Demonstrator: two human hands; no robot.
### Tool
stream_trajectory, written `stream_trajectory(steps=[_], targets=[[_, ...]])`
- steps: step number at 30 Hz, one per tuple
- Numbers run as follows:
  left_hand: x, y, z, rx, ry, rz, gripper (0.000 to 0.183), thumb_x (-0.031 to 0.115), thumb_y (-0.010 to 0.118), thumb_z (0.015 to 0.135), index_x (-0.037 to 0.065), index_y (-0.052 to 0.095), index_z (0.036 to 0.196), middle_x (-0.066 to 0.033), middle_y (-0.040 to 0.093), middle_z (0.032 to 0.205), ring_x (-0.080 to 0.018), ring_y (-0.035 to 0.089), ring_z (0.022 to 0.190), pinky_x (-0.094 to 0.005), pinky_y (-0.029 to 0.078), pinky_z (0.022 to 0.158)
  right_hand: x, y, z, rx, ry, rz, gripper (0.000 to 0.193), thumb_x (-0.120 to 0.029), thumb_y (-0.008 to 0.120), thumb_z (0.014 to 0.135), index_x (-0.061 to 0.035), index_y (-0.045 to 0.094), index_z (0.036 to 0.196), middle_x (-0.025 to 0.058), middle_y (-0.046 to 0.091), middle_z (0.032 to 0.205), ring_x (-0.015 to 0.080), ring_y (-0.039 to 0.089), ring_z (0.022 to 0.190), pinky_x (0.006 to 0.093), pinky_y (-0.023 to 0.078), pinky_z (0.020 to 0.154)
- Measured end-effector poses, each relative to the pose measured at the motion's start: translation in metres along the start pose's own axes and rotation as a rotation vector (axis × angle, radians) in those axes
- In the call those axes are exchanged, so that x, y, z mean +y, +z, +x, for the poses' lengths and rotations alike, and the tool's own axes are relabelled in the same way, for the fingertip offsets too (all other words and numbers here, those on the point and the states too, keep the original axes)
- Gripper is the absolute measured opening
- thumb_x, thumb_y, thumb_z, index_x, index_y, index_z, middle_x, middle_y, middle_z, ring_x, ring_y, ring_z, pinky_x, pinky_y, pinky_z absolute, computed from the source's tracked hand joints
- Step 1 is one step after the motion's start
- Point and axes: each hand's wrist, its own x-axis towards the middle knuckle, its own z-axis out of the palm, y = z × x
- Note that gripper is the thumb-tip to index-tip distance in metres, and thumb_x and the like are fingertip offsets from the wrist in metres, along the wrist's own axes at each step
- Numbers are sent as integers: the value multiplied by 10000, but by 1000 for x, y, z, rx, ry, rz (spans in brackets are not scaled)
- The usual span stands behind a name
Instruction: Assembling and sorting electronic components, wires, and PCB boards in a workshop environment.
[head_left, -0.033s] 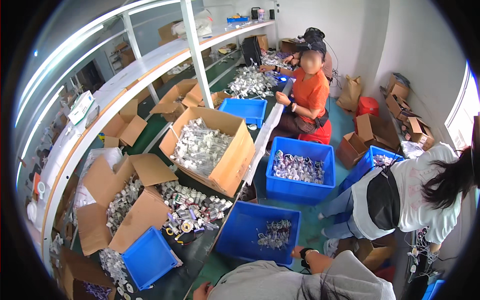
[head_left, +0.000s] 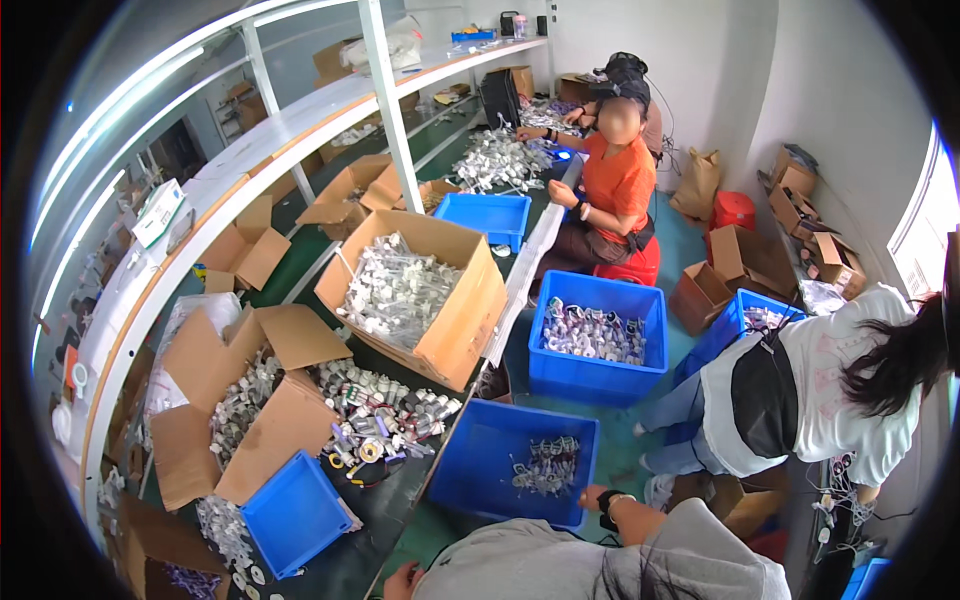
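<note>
My right hand (head_left: 597, 498), with a dark band at the wrist, is at the near right rim of a blue plastic bin (head_left: 465, 450). Its fingers look curled over that rim, partly hidden. A small heap of white-and-metal parts (head_left: 547, 465) lies in the bin's right half. At the lower edge, my left hand (head_left: 404, 581) is beside the worktable's edge, mostly cut off by my grey clothing; its fingers are too little in view to tell their state. Another blue bin (head_left: 600, 372), holding many small white and purplish parts, stands just beyond.
The worktable carries an open carton (head_left: 460, 335) of white parts, another carton (head_left: 280, 440), loose parts (head_left: 385, 415) and a blue tray (head_left: 300, 515). A person in orange (head_left: 620, 185) sits at the far table; a person in white (head_left: 850, 370) bends at right. A shelf post (head_left: 392, 105) rises left.
</note>
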Motion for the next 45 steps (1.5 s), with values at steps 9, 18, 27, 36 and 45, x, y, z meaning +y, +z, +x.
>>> stream_trajectory(steps=[9,18,27,36,45], targets=[[14,-30,-13,243,124,-209,416,272,520,850,36,467,1189,-147,603,819,-216,579,689,-329,456,633,-30,-43,-18,199,62,286,360,-353,512,779,-46,605,942,204,577,1016,367,535,966,426,431,828],[30,-225,-92,1737,234,-744,639,203,485,887,86,93,1377,-210,472,1097,-268,523,800,-403,433,722,0,9,-6,16,7,135,335,-361,583,754,-85,618,940,149,619,916,317,575,891,391,446,793],[78,-120,-80,-46,-13,-238,348,125,564,822,12,503,1146,-104,605,800,-156,553,710,-272,452,679,-5,-24,-12,174,47,209,302,-350,590,751,-86,612,897,143,620,904,307,576,888,387,446,782],[39,-91,-93,390,-11,-206,374,195,598,769,-22,532,1066,-170,614,862,-218,610,765,-295,468,683,-37,-18,3,35,-163,94,282,-318,589,750,-76,635,887,146,632,866,299,598,840,375,463,745],[3,-76,-134,303,-180,-401,395,216,599,770,4,517,1093,-167,607,895,-274,608,797,-330,468,707,-195,-71,-24,-85,-422,225,277,-224,573,776,-31,582,976,181,609,837,238,602,816,334,466,696]])
